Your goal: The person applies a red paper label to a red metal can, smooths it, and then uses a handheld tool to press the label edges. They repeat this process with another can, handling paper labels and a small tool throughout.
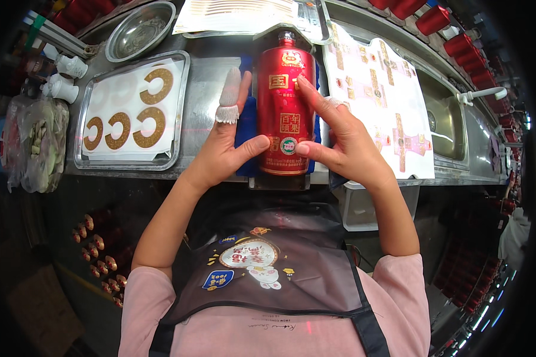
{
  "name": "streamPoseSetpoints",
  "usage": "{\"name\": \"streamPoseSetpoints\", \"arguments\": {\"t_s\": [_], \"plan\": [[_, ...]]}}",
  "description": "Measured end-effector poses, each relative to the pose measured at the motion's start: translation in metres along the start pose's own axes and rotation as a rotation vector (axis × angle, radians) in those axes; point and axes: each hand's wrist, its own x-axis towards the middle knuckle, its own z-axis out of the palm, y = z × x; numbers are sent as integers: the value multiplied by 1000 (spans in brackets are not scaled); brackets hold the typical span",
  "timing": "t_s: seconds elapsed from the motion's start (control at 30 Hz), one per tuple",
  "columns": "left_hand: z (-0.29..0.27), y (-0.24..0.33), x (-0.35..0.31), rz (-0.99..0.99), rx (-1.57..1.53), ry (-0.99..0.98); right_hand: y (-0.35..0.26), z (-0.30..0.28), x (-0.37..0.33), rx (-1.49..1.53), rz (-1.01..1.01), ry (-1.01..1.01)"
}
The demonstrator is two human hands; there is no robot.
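A red bottle [284, 119] with gold labels and a dark cap lies on its back in a holder, its neck pointing away from me. My left hand [223, 140] is open along its left side, fingers stretched forward and thumb tip at the lower label. White covers wrap some of its fingers. From the right, my right hand [345, 140] spreads over the bottle, its index fingertip on the upper gold label and its thumb near a small round green-and-white label. The right hand's other fingers are partly hidden. Blue cloth [246, 128] shows beside the bottle.
To the left, a metal tray [183, 113] carries a sheet with several gold C-shaped labels. Behind it sits a metal bowl [140, 33]. A white label sheet [363, 89] lies at right, before a sink [446, 128] with a white faucet [482, 94]. A plastic bag [41, 143] is far left.
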Motion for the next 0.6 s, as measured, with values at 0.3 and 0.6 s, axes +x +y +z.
{"name": "streamPoseSetpoints", "arguments": {"t_s": [0.3, 0.6], "plan": [[4, -10, 0, 97, -68, -25, 10, -2, -7, -50, 33, -49], [-2, -3, -2, 97, 142, -50, 7, -4, -3, -7, 2, -38]]}}
